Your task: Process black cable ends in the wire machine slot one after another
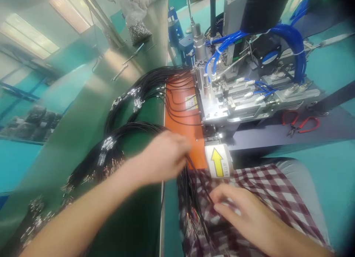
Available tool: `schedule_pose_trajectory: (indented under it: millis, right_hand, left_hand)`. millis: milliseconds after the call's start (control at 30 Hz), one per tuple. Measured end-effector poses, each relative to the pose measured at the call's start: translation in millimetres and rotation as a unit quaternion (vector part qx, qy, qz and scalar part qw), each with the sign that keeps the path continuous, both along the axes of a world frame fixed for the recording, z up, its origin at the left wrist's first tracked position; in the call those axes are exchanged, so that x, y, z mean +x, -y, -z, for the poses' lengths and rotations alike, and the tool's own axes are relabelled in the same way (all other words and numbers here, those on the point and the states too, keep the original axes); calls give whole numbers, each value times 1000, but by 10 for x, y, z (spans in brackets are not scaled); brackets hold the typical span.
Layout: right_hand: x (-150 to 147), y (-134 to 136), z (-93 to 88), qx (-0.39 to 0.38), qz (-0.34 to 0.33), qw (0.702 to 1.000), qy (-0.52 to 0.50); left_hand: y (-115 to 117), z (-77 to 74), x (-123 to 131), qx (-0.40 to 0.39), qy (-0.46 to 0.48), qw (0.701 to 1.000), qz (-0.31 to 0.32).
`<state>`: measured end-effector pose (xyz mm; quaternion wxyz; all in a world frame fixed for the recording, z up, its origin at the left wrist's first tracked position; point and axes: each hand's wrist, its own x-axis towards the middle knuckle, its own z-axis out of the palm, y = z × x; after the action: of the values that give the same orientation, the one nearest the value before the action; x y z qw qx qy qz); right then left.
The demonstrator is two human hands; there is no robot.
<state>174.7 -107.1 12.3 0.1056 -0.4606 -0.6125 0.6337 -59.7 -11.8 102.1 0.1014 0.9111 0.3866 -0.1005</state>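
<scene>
My left hand [166, 153] is closed, its fingers curled over a bundle of black cables [138, 127] at the table edge. From beneath it one black cable [200, 179] slants down to my right hand [238, 209], where thumb and forefinger pinch it. The rest of that bundle hangs over my checked apron [260, 190], with stripped, coloured wire ends [194, 220] at the bottom. Above my left hand an orange plate [183, 131] carries several separate cables into a metal clamping machine [219, 98]. My left palm and fingertips are partly hidden.
More black cable bundles [108, 146] with metal-tipped ends lie on the green table [133, 216]. Red-handled pliers [301, 125] rest on the grey machine base. A yellow arrow label [217, 161] is near my right hand. A bag of small metal parts [138, 29] sits farther back.
</scene>
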Motion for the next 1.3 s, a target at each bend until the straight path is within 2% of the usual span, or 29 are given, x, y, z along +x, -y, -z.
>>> schedule_pose_trajectory:
  millis: [67,133,233,300,400,500,600,700,767,800,867,967,1033,1100,1167,1233,1300]
  right_hand:
    - [-1,-11,-33,-38,12,998,-47]
    - [10,-37,-50,-89,37,990,-100]
    - [40,-89,-78,-97,80,985,-121]
    - [36,-113,-116,-76,64,988,-119]
    - [-26,-120,-177,-64,6,992,-107]
    - [-107,-112,-185,-63,-16,995,-81]
    - [-157,-106,-123,-66,-24,995,-67]
    - [-186,-96,-50,-52,-30,997,-49]
    - [-204,-94,-40,-55,-41,997,-41]
    - [-216,-97,-54,-60,-44,996,-44]
    - [-249,-111,-117,-67,-37,995,-70]
    - [-356,-124,-229,-69,-35,987,-142]
    - [-469,-106,-245,-73,-65,980,-172]
    - [-573,-77,-197,-61,-94,977,-179]
    - [-602,-74,-130,-39,-94,980,-172]
    - [-512,-136,-106,-21,-32,986,-165]
    - [-318,-263,-148,-4,74,984,-164]
  left_hand:
    - [212,47,257,-54,26,995,81]
    - [334,151,374,-58,70,988,121]
    - [395,323,327,-54,74,991,95]
    - [423,386,230,-68,54,994,65]
    - [515,383,96,-114,22,993,23]
    - [631,370,32,-129,11,992,-6]
    - [705,478,30,-91,12,995,27]
    - [713,658,53,-74,-24,993,90]
    - [684,696,58,-57,-56,988,133]
    - [666,665,51,-50,-58,985,154]
    - [651,507,9,-48,-38,985,164]
    - [760,191,-133,-60,-27,994,86]
    - [908,72,-253,-82,-49,995,27]
    - [1037,59,-346,-125,-72,989,-8]
    - [1066,92,-362,-167,-77,982,-42]
    - [973,103,-272,-154,-32,983,-95]
    - [804,74,-86,-62,68,984,-152]
